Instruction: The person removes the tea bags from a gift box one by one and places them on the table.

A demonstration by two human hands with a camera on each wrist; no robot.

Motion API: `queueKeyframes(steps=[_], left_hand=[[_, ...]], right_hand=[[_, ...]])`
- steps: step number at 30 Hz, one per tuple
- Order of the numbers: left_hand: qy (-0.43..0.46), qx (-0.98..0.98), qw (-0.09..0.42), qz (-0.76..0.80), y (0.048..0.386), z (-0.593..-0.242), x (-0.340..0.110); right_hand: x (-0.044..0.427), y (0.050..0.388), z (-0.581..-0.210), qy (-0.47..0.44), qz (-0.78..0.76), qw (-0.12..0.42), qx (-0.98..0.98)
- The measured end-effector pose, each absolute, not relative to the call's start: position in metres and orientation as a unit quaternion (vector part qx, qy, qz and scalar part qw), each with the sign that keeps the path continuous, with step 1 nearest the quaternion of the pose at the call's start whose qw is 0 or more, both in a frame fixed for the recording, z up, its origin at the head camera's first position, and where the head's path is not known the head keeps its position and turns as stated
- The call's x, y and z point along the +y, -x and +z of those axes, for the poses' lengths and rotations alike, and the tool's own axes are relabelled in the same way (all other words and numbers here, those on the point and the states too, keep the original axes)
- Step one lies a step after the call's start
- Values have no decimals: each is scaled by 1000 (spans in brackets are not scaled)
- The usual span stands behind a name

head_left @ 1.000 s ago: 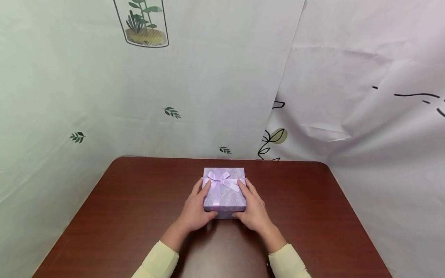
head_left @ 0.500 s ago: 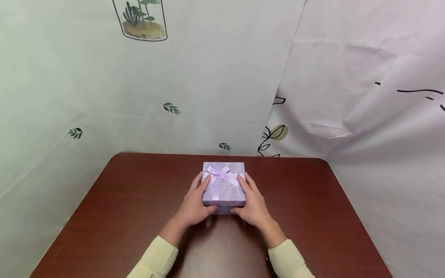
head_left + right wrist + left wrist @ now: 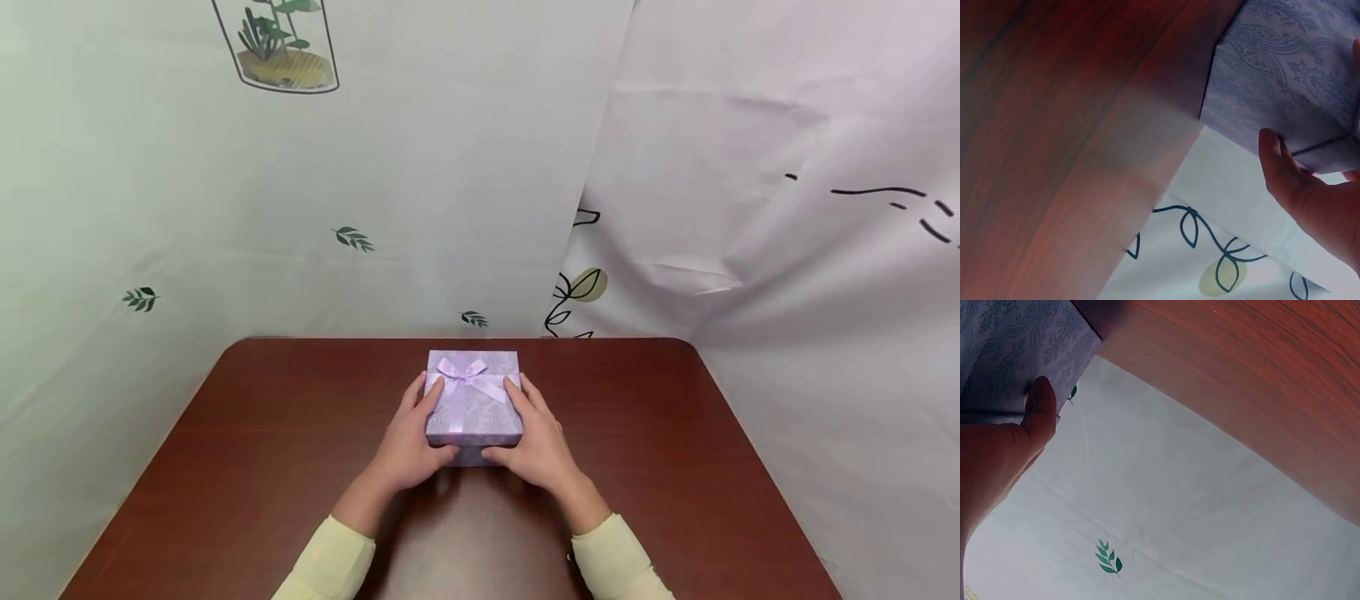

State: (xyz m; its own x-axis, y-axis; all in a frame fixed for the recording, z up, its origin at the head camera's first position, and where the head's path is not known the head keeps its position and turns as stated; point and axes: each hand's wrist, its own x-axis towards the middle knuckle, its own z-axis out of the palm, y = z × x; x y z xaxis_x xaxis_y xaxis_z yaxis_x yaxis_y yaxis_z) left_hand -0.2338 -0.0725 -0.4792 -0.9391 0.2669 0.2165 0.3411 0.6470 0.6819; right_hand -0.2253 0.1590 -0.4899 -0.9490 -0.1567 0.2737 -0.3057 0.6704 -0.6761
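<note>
A lavender gift box (image 3: 480, 417) with a damask pattern stands near the far edge of the table, at the middle of the head view. Pale purple ribbon crosses its lid and ends in a bow (image 3: 461, 377). My left hand (image 3: 405, 442) grips its left side, thumb on the front face and fingers along the side and lid edge. On the opposite side my right hand (image 3: 543, 442) holds it the same way. Both wrist views show a thumb pressed on the patterned box wall (image 3: 1060, 347). Whether the box's underside touches the table cannot be told.
The dark red-brown wooden table (image 3: 247, 467) has rounded far corners. Behind it hangs a pale cloth backdrop (image 3: 450, 167) printed with leaves and a plant jar. A fold in the cloth runs down to the table edge on the right.
The whole head view has shifted slightly, with the backdrop sliding left. Both hands keep their hold on the gift box, which stays nearly in place on the table.
</note>
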Motion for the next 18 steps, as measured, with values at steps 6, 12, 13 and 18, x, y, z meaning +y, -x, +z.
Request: queueKeyframes(steps=[6, 12, 13, 18], left_hand=[[171, -906, 51, -383, 235, -480, -75], [168, -907, 49, -384, 234, -480, -77], [168, -907, 49, -384, 235, -480, -77], [169, -907, 45, -383, 236, -478, -74]], right_hand=[[157, 226, -490, -130, 385, 97, -909], [155, 227, -489, -128, 384, 89, -910], [155, 227, -489, -127, 385, 89, -910], [158, 225, -488, -120, 385, 95, -910]])
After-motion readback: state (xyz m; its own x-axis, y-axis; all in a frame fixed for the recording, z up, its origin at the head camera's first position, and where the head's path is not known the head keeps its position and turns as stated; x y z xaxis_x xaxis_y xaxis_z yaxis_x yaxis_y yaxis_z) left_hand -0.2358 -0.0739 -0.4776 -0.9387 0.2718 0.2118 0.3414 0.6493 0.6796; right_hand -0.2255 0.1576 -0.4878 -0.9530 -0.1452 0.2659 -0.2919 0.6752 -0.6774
